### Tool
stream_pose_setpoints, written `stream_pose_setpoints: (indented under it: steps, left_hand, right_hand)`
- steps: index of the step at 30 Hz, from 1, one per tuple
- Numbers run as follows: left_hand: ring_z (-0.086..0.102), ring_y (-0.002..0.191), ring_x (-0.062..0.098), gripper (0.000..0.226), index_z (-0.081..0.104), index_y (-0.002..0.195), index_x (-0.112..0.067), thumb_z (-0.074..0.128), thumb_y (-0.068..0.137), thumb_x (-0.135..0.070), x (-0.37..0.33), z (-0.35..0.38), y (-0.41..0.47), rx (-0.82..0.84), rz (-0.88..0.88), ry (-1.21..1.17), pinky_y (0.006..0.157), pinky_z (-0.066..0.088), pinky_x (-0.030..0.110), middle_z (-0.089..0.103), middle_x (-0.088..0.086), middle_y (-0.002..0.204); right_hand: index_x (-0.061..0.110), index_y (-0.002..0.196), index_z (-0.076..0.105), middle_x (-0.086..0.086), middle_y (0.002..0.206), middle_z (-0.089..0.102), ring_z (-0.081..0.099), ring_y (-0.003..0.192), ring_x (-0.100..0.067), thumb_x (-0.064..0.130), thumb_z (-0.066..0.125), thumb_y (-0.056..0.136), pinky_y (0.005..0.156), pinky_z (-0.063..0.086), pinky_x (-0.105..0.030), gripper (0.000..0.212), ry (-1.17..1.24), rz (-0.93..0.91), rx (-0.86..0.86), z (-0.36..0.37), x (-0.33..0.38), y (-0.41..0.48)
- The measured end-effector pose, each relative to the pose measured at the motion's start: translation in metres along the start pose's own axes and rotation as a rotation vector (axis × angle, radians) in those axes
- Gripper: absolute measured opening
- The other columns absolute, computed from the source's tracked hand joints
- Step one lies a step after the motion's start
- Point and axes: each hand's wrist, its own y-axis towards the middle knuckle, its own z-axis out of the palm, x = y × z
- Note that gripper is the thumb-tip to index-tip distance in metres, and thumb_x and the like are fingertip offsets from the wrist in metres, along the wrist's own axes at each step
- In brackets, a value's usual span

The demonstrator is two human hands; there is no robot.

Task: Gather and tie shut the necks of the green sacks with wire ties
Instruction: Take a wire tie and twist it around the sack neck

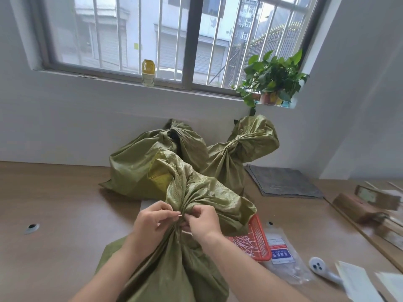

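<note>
Tying step, lower centre: left hand (152,223) and right hand (201,220) each pinch-grip the wire tie (177,215) at the gathered sack (174,258) neck; next, presumably twisting its ends tight

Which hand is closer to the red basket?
The right hand. It pinches the neck of the green sack just up and left of the red basket. The left hand grips the same neck farther left, on the far side from the basket.
</note>
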Motion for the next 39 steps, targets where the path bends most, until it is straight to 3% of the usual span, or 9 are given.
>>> stream_pose_setpoints:
  steps: [5,9,12,16,19,22,27,36,39]
  left_hand:
    - [0.067,0.068,0.013,0.014,0.085,0.087,-0.022,0.085,0.079,-0.011,-0.011,-0.005,0.007,0.017,-0.064,-0.034,0.061,0.055,0.031,0.07,-0.01,0.081]
    - [0.069,0.072,0.012,0.024,0.081,0.077,-0.026,0.088,0.075,-0.003,-0.015,-0.009,0.009,0.046,-0.098,-0.001,0.064,0.054,0.026,0.071,-0.013,0.08]
    - [0.069,0.075,0.013,0.023,0.082,0.079,-0.025,0.086,0.078,-0.003,-0.016,-0.01,0.008,0.057,-0.107,0.009,0.066,0.055,0.027,0.071,-0.013,0.081]
    - [0.069,0.076,0.012,0.024,0.082,0.08,-0.021,0.082,0.079,0.003,-0.016,-0.009,0.007,0.052,-0.16,0.004,0.068,0.052,0.019,0.07,-0.012,0.081]
    - [0.069,0.077,0.011,0.026,0.082,0.079,-0.021,0.08,0.08,0.005,-0.014,-0.01,0.007,0.063,-0.186,0.047,0.069,0.053,0.018,0.07,-0.012,0.08]
    - [0.069,0.076,0.01,0.023,0.082,0.081,-0.022,0.08,0.082,0.001,-0.012,-0.011,0.007,0.068,-0.21,0.075,0.07,0.056,0.026,0.07,-0.011,0.08]
    - [0.068,0.072,0.016,0.017,0.082,0.082,-0.022,0.08,0.084,-0.005,-0.016,-0.008,0.007,0.081,-0.276,0.029,0.071,0.057,0.033,0.069,-0.007,0.082]
    - [0.067,0.078,0.024,0.014,0.079,0.079,-0.023,0.081,0.085,-0.011,-0.017,-0.005,0.007,0.143,-0.409,-0.036,0.07,0.054,0.03,0.067,-0.011,0.083]
    - [0.068,0.079,0.026,0.015,0.08,0.079,-0.024,0.081,0.085,-0.011,-0.015,-0.004,0.007,0.157,-0.417,-0.047,0.075,0.058,0.039,0.067,-0.01,0.085]
  right_hand:
    - [0.015,0.07,0.077,-0.015,0.082,0.078,0.079,0.082,-0.031,0.011,0.076,0.079,0.079,0.066,-0.045,0.01,-0.01,-0.008,0.002,0.003,0.0,-0.003]
    - [0.022,0.064,0.075,0.001,0.065,0.075,0.075,0.071,-0.018,0.023,0.083,0.067,0.077,0.064,-0.044,0.009,-0.143,-0.066,-0.034,0.002,0.001,-0.004]
    - [0.029,0.063,0.074,0.006,0.065,0.075,0.078,0.076,-0.019,0.022,0.086,0.067,0.077,0.064,-0.04,0.014,-0.147,-0.107,-0.07,0.0,0.005,-0.006]
    - [0.027,0.07,0.072,0.009,0.065,0.072,0.067,0.056,-0.009,0.019,0.083,0.077,0.071,0.064,-0.039,0.016,-0.145,-0.164,-0.038,0.001,0.004,-0.006]
    - [0.035,0.075,0.076,0.005,0.083,0.078,0.076,0.078,-0.017,0.012,0.08,0.079,0.083,0.064,-0.046,0.024,-0.11,-0.14,0.006,0.002,0.004,-0.004]
    - [0.025,0.082,0.075,-0.007,0.097,0.077,0.077,0.096,-0.026,-0.002,0.075,0.087,0.087,0.064,-0.04,0.027,-0.019,-0.096,0.061,0.0,0.006,-0.006]
    - [0.014,0.079,0.069,-0.008,0.087,0.068,0.069,0.082,-0.018,-0.009,0.067,0.093,0.077,0.063,-0.028,0.027,0.056,-0.063,0.14,-0.007,0.013,-0.014]
    - [0.007,0.082,0.07,-0.005,0.08,0.069,0.073,0.073,-0.016,-0.013,0.074,0.086,0.073,0.064,-0.027,0.021,0.226,0.002,0.115,-0.016,0.017,-0.025]
    - [0.006,0.082,0.068,-0.005,0.079,0.068,0.073,0.069,-0.013,-0.015,0.072,0.086,0.074,0.064,-0.028,0.022,0.261,0.015,0.112,-0.017,0.015,-0.026]
